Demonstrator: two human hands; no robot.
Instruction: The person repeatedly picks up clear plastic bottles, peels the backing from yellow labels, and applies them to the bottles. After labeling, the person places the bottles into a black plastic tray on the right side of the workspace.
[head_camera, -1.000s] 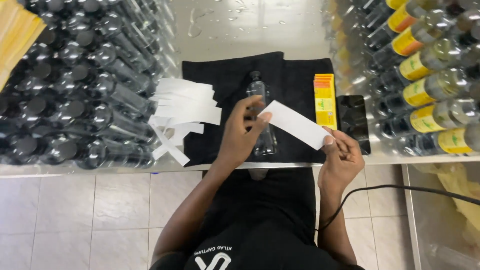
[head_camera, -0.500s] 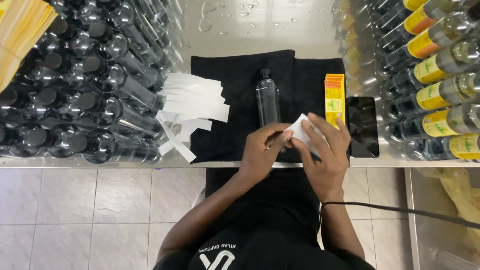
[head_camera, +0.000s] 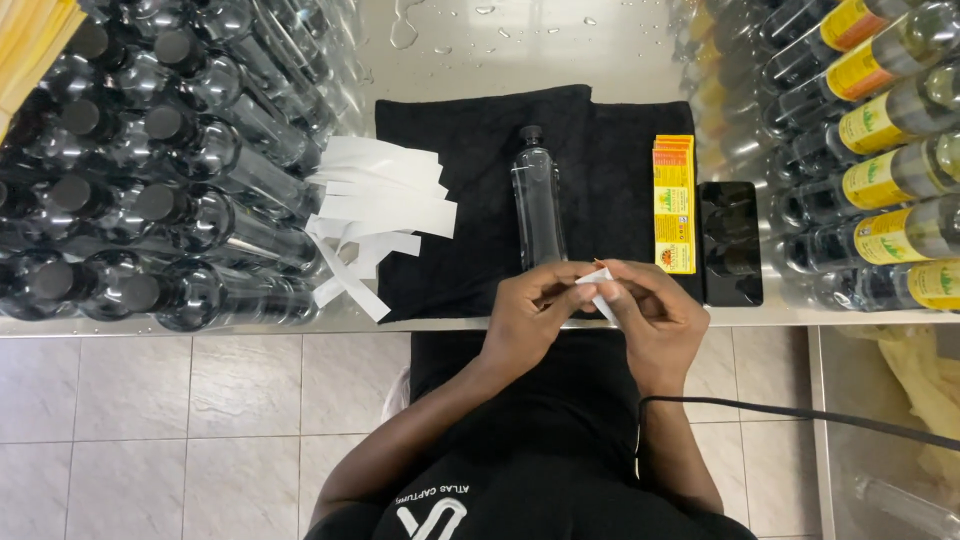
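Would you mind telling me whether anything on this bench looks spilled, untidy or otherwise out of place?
Water droplets lie scattered on the steel table beyond the black cloth. The white paper strips form a loose, fanned heap, several hanging over the table's near edge. Otherwise nothing stands out.

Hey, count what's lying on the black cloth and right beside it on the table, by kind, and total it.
Clear bottle: 1
Yellow label stack: 1
Black phone: 1
Pile of white backing strips: 1
Total: 4
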